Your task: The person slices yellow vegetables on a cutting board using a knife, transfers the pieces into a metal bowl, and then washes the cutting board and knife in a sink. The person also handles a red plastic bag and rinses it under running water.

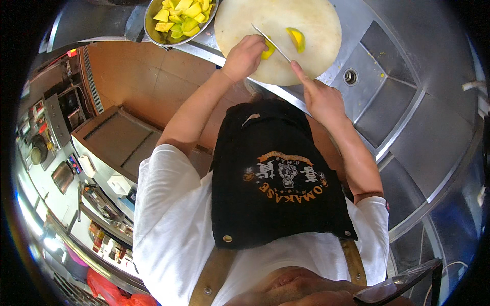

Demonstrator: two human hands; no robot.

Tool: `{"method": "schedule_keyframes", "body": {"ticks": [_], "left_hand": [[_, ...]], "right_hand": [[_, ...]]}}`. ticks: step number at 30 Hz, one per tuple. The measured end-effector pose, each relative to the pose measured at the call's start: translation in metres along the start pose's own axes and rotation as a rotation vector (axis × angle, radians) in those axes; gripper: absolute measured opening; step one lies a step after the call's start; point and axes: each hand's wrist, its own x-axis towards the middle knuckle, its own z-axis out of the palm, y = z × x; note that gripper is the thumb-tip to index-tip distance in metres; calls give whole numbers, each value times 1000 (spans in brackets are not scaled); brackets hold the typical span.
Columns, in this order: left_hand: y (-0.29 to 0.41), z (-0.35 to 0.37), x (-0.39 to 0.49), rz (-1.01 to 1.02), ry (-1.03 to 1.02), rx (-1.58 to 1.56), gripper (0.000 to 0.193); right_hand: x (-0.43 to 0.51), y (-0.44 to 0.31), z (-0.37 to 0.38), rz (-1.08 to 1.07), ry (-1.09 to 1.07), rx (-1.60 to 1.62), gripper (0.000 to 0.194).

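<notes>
My right hand (pixel 325 100) grips a knife (pixel 271 43), its index finger stretched along the top of the blade. The handle is hidden in the palm. Beside the blade, my left hand (pixel 246 56) holds down a piece of green-skinned yellow fruit (pixel 269 49), which looks like mango; the fingers cover part of it. Both hands are over a round, pale cutting board (pixel 245 19). A second wedge of the fruit (pixel 296 39) lies on the board, right of the knife. Cut yellow chunks (pixel 183 17) fill much of a metal bowl (pixel 149 33) left of the board.
A stainless steel sink (pixel 367 95) with a round drain (pixel 350 77) adjoins the board on the right, with small yellow scraps in it. The counter's metal edge (pixel 281 91) runs before my black apron (pixel 268 134). Behind at left stands a counter (pixel 57 149) with kitchenware.
</notes>
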Motion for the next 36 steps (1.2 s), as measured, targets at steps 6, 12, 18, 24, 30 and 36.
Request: {"method": "schedule_keyframes", "body": {"ticks": [6, 12, 18, 24, 30, 36], "left_hand": [[1, 2, -2, -7, 46, -64, 20], [5, 14, -10, 1, 66, -92, 20], [12, 15, -15, -56, 116, -96, 19], [9, 15, -15, -31, 97, -57, 19], [7, 21, -19, -27, 124, -108, 20], [14, 23, -23, -56, 170, -122, 20]], "right_hand": [[-2, 14, 13, 86, -143, 42, 75], [-22, 20, -9, 116, -204, 67, 77], [-18, -4, -30, 45, -58, 124, 76], [-22, -6, -5, 36, -79, 112, 77], [-32, 13, 25, 120, -168, 77, 75], [-36, -5, -15, 70, -71, 131, 71]]}}
